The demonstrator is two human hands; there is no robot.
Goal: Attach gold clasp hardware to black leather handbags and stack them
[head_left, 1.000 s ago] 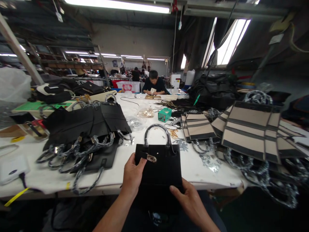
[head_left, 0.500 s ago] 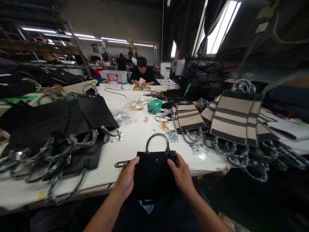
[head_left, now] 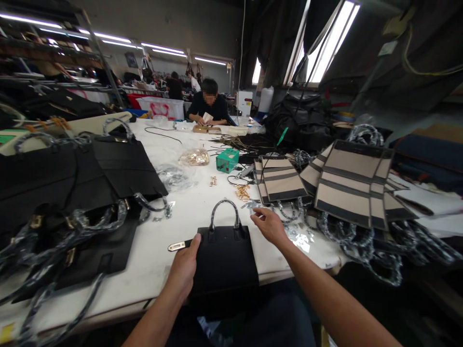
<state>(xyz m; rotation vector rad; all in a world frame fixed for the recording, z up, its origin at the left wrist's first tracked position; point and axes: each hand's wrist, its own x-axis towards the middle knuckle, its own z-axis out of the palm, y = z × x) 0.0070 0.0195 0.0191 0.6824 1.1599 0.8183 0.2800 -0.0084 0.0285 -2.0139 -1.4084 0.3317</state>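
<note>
A small black handbag (head_left: 224,258) lies at the table's near edge, its plastic-wrapped handle (head_left: 224,202) standing up at the top. My left hand (head_left: 186,262) grips the bag's left side, with the thumb on its front. Beside that thumb a black strap with a gold-coloured metal plate (head_left: 177,246) sticks out to the left. Off the bag, my right hand (head_left: 269,225) reaches over the table, its thumb and forefinger stretched out and nothing visible between them. Its fingertips are close to a scatter of small grey flat pieces (head_left: 249,204). Gold-coloured metal fittings (head_left: 242,193) lie just beyond.
Black bags (head_left: 123,164) with wrapped handles are piled on the left. Beige-and-black striped bags (head_left: 352,178) are stacked on the right. A green box (head_left: 227,160) with a cord and a plastic bag of fittings (head_left: 194,157) stand mid-table. Across the table sits a person (head_left: 208,103).
My right hand has let go of the handbag and moved up toward the small grey pieces. The handbag has shifted slightly left, still in my left hand. The view has turned a little right.
</note>
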